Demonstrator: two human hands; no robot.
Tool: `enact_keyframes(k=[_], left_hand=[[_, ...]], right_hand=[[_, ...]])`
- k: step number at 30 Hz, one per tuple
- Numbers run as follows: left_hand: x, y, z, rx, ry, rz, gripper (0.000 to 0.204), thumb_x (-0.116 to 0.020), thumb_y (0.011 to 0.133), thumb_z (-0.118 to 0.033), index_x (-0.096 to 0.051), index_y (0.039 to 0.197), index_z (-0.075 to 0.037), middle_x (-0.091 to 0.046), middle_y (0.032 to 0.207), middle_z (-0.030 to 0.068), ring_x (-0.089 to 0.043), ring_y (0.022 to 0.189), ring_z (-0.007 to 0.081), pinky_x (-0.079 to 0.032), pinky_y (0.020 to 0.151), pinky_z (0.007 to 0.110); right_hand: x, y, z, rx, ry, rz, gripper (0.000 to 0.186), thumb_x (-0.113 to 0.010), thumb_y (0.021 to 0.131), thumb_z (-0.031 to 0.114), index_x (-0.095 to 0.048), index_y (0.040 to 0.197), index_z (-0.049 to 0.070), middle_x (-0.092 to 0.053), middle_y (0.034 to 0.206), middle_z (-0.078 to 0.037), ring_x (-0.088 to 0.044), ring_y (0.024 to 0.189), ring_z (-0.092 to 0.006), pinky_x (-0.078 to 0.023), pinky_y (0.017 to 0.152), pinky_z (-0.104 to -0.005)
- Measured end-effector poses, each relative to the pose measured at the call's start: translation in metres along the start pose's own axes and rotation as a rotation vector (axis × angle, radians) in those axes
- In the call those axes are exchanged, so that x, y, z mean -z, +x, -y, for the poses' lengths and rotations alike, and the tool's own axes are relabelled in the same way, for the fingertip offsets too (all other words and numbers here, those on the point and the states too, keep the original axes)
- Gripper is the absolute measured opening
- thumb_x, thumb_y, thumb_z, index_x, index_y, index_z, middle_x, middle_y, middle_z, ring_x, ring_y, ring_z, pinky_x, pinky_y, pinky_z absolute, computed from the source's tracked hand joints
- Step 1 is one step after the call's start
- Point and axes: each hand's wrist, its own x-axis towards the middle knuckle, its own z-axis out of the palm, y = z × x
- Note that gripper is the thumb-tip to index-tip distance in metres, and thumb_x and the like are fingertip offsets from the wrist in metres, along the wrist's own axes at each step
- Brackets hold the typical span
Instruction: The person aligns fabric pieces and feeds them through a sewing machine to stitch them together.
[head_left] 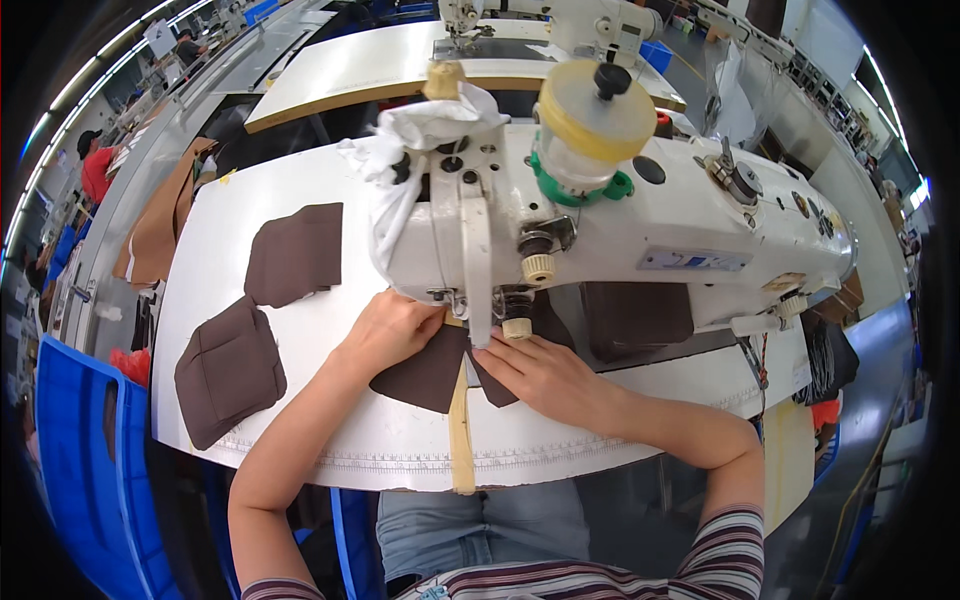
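Brown fabric [425, 377] lay on the worktop [570, 445], partly beneath the sewing machine [620, 225]. Right hand [545, 375] rested on it, fingers extended, apparently steadying it. Left hand [393, 326] curled; whether gripping, could not tell.

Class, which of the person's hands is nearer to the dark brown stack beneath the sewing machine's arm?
Right. The right hand is just left of the dark brown stack and slightly nearer the person; the left hand is much farther left.
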Motion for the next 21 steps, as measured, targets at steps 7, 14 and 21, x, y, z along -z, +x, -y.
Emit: enact_keyframes(k=[7,14,21], left_hand=[[-0.013,-0.009,0.043,-0.004,0.142,-0.008,0.038,-0.071,0.076,-0.012,-0.064,0.113,-0.004,-0.064,0.109,0.0158,-0.061,0.101,0.0349,-0.051,0.086,0.042],[0.014,0.013,0.032,0.313,-0.521,-0.007,0.045,-0.072,0.079,-0.005,-0.059,0.122,-0.002,-0.063,0.118,0.0124,-0.061,0.107,0.0237,-0.049,0.092,0.035],[0.052,-0.035,-0.047,-0.014,0.001,0.290,0.044,-0.066,0.079,-0.010,-0.058,0.121,0.001,-0.063,0.118,0.0153,-0.062,0.105,0.0294,-0.052,0.086,0.041]], right_hand=[[-0.007,0.003,0.016,-0.034,-0.167,0.017,0.045,-0.059,0.081,0.014,-0.057,0.120,-0.009,-0.060,0.122,-0.023,-0.058,0.118,-0.0326,-0.046,0.103,-0.0414],[-0.005,0.004,0.015,-0.047,-0.204,-0.040,0.044,-0.058,0.077,0.007,-0.059,0.118,-0.010,-0.063,0.110,-0.021,-0.063,0.101,-0.0293,-0.052,0.093,-0.0373],[-0.007,0.019,0.012,-0.100,-0.291,-0.037,0.027,-0.062,0.072,0.011,-0.062,0.093,-0.006,-0.065,0.104,-0.027,-0.065,0.100,-0.0337,-0.052,0.092,-0.0383]])
